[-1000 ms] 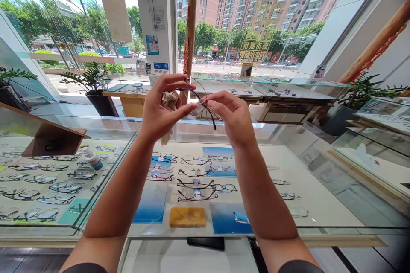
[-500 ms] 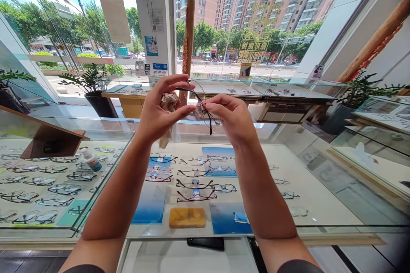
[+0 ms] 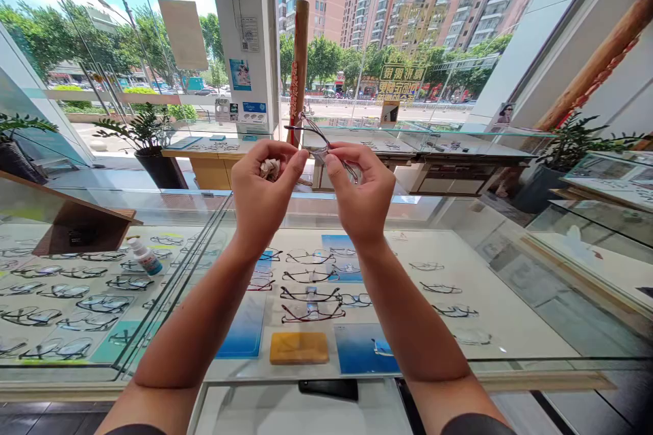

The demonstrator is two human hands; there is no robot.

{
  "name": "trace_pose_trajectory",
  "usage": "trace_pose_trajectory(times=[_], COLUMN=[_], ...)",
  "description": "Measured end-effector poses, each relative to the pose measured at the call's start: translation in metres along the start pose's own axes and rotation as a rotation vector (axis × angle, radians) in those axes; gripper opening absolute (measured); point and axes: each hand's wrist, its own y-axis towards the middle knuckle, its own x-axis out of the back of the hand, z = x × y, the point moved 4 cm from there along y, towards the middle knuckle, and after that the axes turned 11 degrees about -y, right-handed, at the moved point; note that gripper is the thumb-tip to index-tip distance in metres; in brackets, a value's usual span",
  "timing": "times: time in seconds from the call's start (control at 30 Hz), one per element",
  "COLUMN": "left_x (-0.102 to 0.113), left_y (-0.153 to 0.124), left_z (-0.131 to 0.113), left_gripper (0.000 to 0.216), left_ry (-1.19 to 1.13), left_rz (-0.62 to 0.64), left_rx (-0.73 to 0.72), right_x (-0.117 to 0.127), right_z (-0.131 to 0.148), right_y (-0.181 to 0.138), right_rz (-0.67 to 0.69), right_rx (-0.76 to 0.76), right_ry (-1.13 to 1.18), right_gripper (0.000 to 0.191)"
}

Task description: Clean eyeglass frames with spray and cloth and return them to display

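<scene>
I hold a thin-framed pair of glasses (image 3: pixel 312 134) up at chest height over a glass display counter (image 3: pixel 510 326). My left hand (image 3: pixel 264 192) is closed, with a crumpled beige cloth (image 3: pixel 269 168) bunched in the palm and thumb and forefinger pinching the frame. My right hand (image 3: pixel 361 190) is closed too, its fingertips pinching the frame from the right. One dark temple arm sticks out past my right fingers.
Under the counter glass lie rows of glasses (image 3: pixel 309 293), blue mats and a yellow pad (image 3: pixel 298 347). A small white bottle (image 3: pixel 145 256) stands on the left case. Potted plants (image 3: pixel 147 132), shelves and a window onto a street stand behind.
Both hands turned and closed in towards each other. The glasses rose a little and tipped flatter; the cloth, which hung down from my left hand, is now balled in the palm.
</scene>
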Motion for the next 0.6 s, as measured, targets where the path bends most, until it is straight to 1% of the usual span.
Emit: trace_pose_trajectory(times=[0.1, 0.17, 0.2, 0.27, 0.33, 0.4, 0.5, 0.53, 0.6], left_x=[-0.007, -0.009, -0.009, -0.006, -0.001, 0.005, 0.013, 0.017, 0.025], left_y=[-0.003, -0.004, -0.004, -0.002, 0.001, 0.003, 0.008, 0.009, 0.012], left_z=[0.000, 0.001, 0.002, 0.004, 0.005, 0.003, -0.007, -0.012, -0.022], left_gripper=[0.032, 0.033, 0.034, 0.034, 0.032, 0.030, 0.024, 0.021, 0.018], left_ry=[-0.061, -0.109, -0.124, -0.135, -0.128, -0.107, -0.017, 0.023, 0.108], left_rz=[0.116, 0.178, 0.189, 0.171, 0.138, 0.130, 0.183, 0.205, 0.258], left_rx=[0.120, 0.183, 0.199, 0.204, 0.201, 0.190, 0.146, 0.125, 0.087], right_x=[0.000, -0.001, -0.002, -0.004, -0.005, -0.003, 0.002, 0.004, 0.008], right_z=[0.009, 0.014, 0.017, 0.022, 0.025, 0.028, 0.029, 0.028, 0.025], right_y=[-0.005, -0.008, -0.010, -0.013, -0.014, -0.014, -0.012, -0.011, -0.009], right_rz=[-0.074, -0.089, -0.086, -0.064, -0.023, 0.027, 0.044, 0.028, -0.005], right_rx=[0.126, 0.207, 0.238, 0.272, 0.269, 0.251, 0.205, 0.191, 0.173], right_ry=[-0.108, -0.148, -0.160, -0.185, -0.195, -0.159, -0.070, -0.054, -0.040], right_gripper=[0.008, 0.008, 0.009, 0.012, 0.015, 0.015, 0.009, 0.011, 0.022])
